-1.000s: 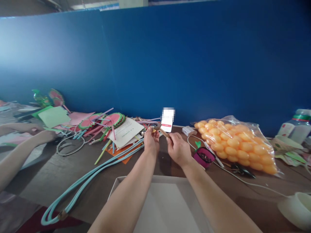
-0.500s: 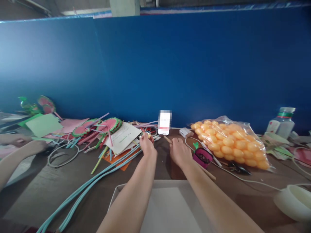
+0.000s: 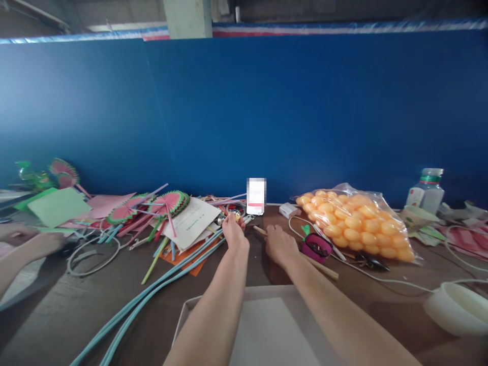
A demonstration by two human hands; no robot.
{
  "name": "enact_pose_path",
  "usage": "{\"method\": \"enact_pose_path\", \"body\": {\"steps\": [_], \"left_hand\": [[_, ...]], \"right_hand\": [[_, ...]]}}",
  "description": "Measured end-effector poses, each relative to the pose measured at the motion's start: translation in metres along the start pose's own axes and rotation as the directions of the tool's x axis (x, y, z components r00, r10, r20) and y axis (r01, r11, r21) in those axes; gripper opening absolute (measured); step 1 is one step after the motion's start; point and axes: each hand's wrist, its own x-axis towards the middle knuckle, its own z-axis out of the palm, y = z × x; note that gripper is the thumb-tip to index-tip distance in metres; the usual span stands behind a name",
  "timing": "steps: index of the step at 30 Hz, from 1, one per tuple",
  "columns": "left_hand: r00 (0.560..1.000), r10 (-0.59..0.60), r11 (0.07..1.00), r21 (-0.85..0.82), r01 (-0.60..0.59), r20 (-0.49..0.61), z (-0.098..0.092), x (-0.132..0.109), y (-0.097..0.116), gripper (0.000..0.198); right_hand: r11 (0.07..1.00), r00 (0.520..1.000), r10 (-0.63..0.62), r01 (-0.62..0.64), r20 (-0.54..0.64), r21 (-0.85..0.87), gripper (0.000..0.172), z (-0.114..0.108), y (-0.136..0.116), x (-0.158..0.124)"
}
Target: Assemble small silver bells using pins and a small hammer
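Observation:
My left hand point(image 3: 234, 231) is closed in a pinch at the edge of the clutter, on a small shiny gold piece point(image 3: 238, 215); its exact kind is hidden by the fingers. Light blue tubes point(image 3: 168, 274) run toward the front from beside that wrist. Over to the right, my right hand point(image 3: 281, 245) is closed around a thin wooden stick point(image 3: 322, 267), whose ends stick out on both sides of it. A purple pouch point(image 3: 316, 248) sits just right of this hand. The phone point(image 3: 255, 197) leans upright against the blue wall between and beyond both hands.
A pale box tray point(image 3: 267, 325) lies beneath my forearms. Paper fans point(image 3: 170, 204) and papers point(image 3: 194, 221) pile up on the left, near another person's hand point(image 3: 49, 244). A bag of orange balls point(image 3: 354, 223), a bottle point(image 3: 425, 193) and a white roll point(image 3: 459, 310) are on the right.
The camera view has shifted slightly. My left hand stays at the shiny piece, and my right hand stays on the stick; little else differs.

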Motion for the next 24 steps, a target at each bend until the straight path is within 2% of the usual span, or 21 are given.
{"method": "enact_pose_path", "body": {"steps": [11, 16, 20, 22, 24], "left_hand": [[0.995, -0.061, 0.998, 0.023, 0.059, 0.081, 0.000, -0.004, -0.001, 0.011], [0.994, -0.085, 0.996, 0.044, 0.082, 0.075, 0.001, -0.004, -0.002, 0.012], [0.992, -0.095, 0.995, 0.050, 0.091, 0.081, 0.001, -0.003, -0.001, 0.012], [0.991, -0.108, 0.993, 0.051, 0.104, 0.082, 0.001, -0.003, -0.001, 0.012], [0.989, -0.117, 0.992, 0.056, 0.113, 0.088, 0.000, -0.003, -0.001, 0.011]], "right_hand": [[1.000, 0.998, -0.018, 0.017, 0.053, 0.027, 0.024, -0.004, -0.009, -0.005], [1.000, 0.999, -0.026, 0.026, 0.041, 0.014, 0.024, -0.009, -0.014, -0.007], [0.993, 0.988, -0.107, 0.113, -0.112, 0.047, 0.026, -0.026, -0.017, -0.010], [0.981, 0.968, -0.150, 0.171, -0.200, 0.094, 0.027, -0.040, -0.014, -0.009], [0.976, 0.956, -0.137, 0.176, -0.260, 0.132, 0.027, -0.058, -0.005, -0.007]]}}
